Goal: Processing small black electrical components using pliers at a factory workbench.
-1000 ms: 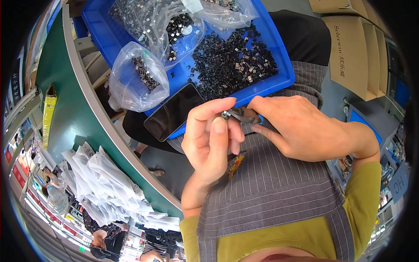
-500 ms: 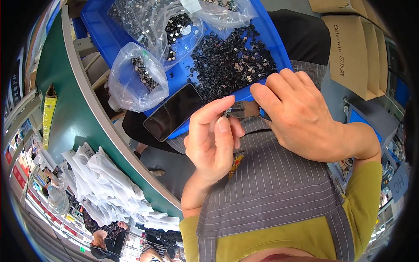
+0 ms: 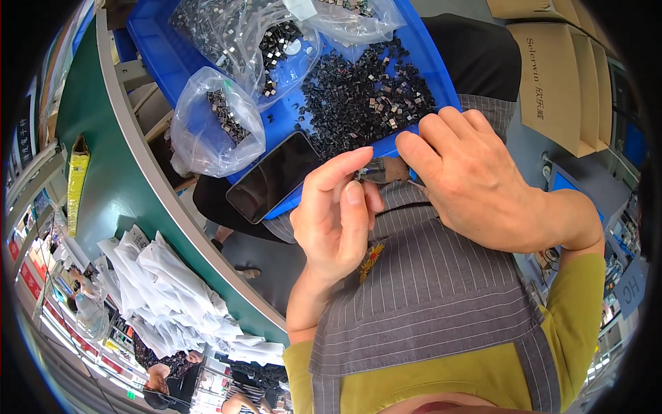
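Observation:
My right hand (image 3: 476,183) is wrapped round a hand tool whose worn, dark metal head (image 3: 387,170) sticks out to the left, like the jaws of pliers or cutters. Its handle is hidden in my palm. My left hand (image 3: 334,210) is curled, palm toward me, pinching a small dark piece (image 3: 358,176) between thumb and fingers at the tool's tip; the piece is mostly covered. Both hands are over the near edge of a blue tray (image 3: 452,83), beside a heap of small black parts (image 3: 345,103), some with shiny metal faces.
A phone with a dark screen (image 3: 272,179) lies on the tray's near-left corner. Clear plastic bags (image 3: 200,148) of small parts sit in the tray. Left is a green table (image 3: 138,186) with white bags (image 3: 165,276) and a yellow-wrapped strip (image 3: 78,183). Cardboard (image 3: 552,90) stands right.
The tool's head has tilted slightly, and the blue bit beside my right fingers no longer shows. My right hand has shifted very slightly; my left hand stays in nearly the same place.

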The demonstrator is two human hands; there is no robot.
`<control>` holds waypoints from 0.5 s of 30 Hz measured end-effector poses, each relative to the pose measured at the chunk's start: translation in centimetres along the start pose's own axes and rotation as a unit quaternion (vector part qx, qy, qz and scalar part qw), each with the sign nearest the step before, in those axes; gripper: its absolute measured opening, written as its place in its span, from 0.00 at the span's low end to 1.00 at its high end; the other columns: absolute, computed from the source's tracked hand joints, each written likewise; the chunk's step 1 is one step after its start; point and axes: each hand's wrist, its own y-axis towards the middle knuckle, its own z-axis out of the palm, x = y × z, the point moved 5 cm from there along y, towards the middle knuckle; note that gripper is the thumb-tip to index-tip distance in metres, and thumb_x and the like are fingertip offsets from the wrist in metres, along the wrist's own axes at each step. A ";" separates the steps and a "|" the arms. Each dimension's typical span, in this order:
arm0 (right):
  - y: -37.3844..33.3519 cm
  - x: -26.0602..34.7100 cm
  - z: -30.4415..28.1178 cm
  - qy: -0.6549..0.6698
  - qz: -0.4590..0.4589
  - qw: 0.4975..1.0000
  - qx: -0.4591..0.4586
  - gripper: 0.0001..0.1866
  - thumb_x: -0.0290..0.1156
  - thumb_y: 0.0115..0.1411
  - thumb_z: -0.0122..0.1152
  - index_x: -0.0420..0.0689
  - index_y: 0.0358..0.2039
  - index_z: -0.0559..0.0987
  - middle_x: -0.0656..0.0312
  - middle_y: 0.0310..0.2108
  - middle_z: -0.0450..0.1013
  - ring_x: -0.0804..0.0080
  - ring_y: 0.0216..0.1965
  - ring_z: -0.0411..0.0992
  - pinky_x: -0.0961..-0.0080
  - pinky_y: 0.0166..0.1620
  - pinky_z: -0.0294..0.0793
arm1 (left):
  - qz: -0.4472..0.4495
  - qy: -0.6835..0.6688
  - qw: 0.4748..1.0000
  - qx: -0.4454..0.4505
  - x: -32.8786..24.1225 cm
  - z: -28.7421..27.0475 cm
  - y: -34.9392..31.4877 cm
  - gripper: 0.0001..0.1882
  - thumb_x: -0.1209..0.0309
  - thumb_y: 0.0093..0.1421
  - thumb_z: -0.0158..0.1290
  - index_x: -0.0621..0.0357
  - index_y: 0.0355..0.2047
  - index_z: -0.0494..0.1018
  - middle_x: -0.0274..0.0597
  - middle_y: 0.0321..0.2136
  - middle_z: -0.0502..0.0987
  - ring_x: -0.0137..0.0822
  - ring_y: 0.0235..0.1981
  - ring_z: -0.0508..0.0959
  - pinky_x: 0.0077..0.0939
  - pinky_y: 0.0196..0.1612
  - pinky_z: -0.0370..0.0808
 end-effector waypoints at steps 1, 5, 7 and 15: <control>0.0 0.0 0.1 0.007 0.000 1.000 0.005 0.15 0.22 0.42 0.60 0.42 0.33 0.69 0.60 0.27 0.61 0.62 0.31 0.63 0.69 0.35 0.61 | 0.000 0.000 1.000 0.000 0.1 -0.1 0.0 0.13 0.81 0.64 0.39 0.72 0.48 0.66 0.38 0.25 0.74 0.20 0.18 0.69 0.12 0.20 0.65; 0.1 0.0 0.6 0.011 -0.001 1.000 0.001 0.13 0.22 0.44 0.59 0.42 0.32 0.69 0.60 0.26 0.61 0.63 0.30 0.63 0.69 0.35 0.61 | 0.008 0.012 1.000 0.000 0.4 -0.1 0.1 0.13 0.77 0.65 0.41 0.71 0.48 0.65 0.35 0.20 0.70 0.20 0.16 0.67 0.11 0.18 0.63; 0.1 0.0 0.8 -0.004 -0.001 1.000 -0.006 0.12 0.22 0.45 0.58 0.42 0.32 0.69 0.60 0.26 0.61 0.64 0.30 0.63 0.70 0.35 0.62 | 0.001 0.032 0.999 -0.008 0.4 -0.1 0.1 0.14 0.72 0.66 0.42 0.70 0.48 0.65 0.32 0.16 0.67 0.20 0.14 0.66 0.09 0.17 0.61; -0.2 0.3 0.9 0.020 0.007 1.000 -0.014 0.12 0.21 0.46 0.57 0.41 0.33 0.69 0.59 0.26 0.62 0.63 0.30 0.65 0.69 0.34 0.64 | -0.003 -0.068 0.998 -0.011 0.7 -0.3 -0.1 0.13 0.80 0.65 0.38 0.71 0.48 0.64 0.39 0.23 0.73 0.21 0.17 0.68 0.12 0.20 0.64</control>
